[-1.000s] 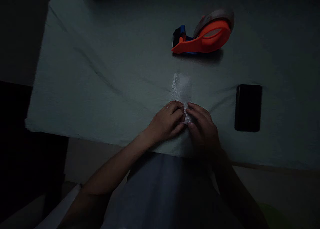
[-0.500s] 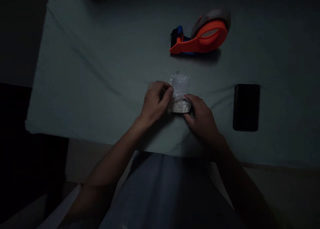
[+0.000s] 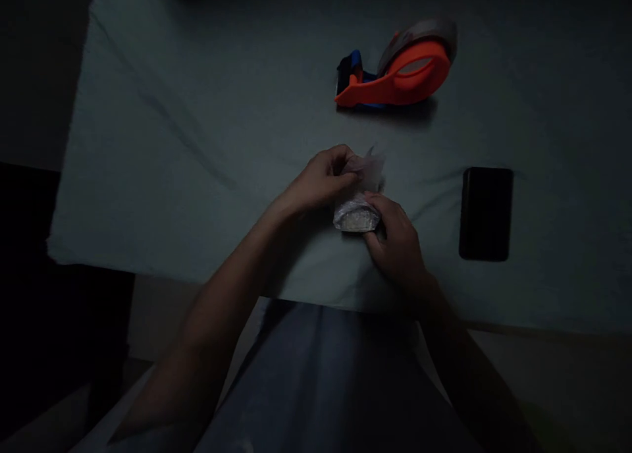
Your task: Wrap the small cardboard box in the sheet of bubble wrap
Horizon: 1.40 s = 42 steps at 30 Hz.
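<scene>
A small block-shaped package (image 3: 356, 218) in clear, bubble-wrap-like plastic lies on the cloth-covered table; what it contains I cannot make out. At its far end a loose flap of the plastic wrap (image 3: 374, 171) stands up. My left hand (image 3: 330, 176) pinches this flap between thumb and fingers. Along the package's right side, my right hand (image 3: 395, 232) grips it, thumb at the near edge and fingers on top. Dim light blurs the finer details.
Beyond the hands stands an orange and blue tape dispenser (image 3: 419, 78) with a roll of tape. A black rectangular object (image 3: 486, 214) lies to the right. The pale green tablecloth (image 3: 197, 209) has creases, and the table's near edge runs close to my lap.
My left hand has moved right and away from me, lifting the flap that lay flat before. The package has shifted slightly toward me, with my right hand still on it.
</scene>
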Tool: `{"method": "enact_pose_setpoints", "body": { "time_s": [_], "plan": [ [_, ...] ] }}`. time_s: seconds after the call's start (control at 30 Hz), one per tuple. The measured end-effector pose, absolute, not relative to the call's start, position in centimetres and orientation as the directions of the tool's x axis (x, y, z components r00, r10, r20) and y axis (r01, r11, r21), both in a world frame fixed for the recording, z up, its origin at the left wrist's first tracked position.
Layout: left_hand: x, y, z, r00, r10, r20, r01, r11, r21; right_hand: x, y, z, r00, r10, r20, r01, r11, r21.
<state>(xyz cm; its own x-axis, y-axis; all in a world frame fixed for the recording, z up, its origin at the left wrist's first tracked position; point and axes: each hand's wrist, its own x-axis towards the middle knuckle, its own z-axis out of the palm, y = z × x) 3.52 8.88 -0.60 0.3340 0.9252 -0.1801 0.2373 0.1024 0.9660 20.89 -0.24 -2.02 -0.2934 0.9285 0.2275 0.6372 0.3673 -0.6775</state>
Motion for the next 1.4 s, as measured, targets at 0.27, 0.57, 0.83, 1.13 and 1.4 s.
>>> {"method": "enact_pose_setpoints", "body": {
  "time_s": [0.27,0.57,0.83,1.13,1.4],
  "plan": [
    [2.6,3.8,1.4,0.479,0.851,-0.213,0.045,0.219,0.975,21.4,-2.6,0.8,-0.182,0.977,0.116,0.617,0.205,-0.76],
    [1.1,-0.8,2.0,0.576,0.753,-0.318,0.126,0.302,0.945,22.2,-2.7,2.2,-0.185,0.974,0.133,0.474,0.207,-0.856],
    [0.9,-2.1,1.6,0.596,0.697,-0.398,0.027,0.478,0.878,20.7,-1.5,3.5,-0.373,0.915,0.152,0.456,0.323,-0.829],
    [0.9,-3.0,0.1,0.446,0.796,-0.409,-0.223,0.542,0.811,19.7,-4.8,2.5,-0.51,0.827,0.235,0.587,0.535,-0.608],
    [0.4,-2.3,0.9,0.552,0.812,-0.19,0.047,0.197,0.979,20.1,-5.6,2.0,-0.47,0.854,0.225,0.59,0.493,-0.64]
  ]
}}
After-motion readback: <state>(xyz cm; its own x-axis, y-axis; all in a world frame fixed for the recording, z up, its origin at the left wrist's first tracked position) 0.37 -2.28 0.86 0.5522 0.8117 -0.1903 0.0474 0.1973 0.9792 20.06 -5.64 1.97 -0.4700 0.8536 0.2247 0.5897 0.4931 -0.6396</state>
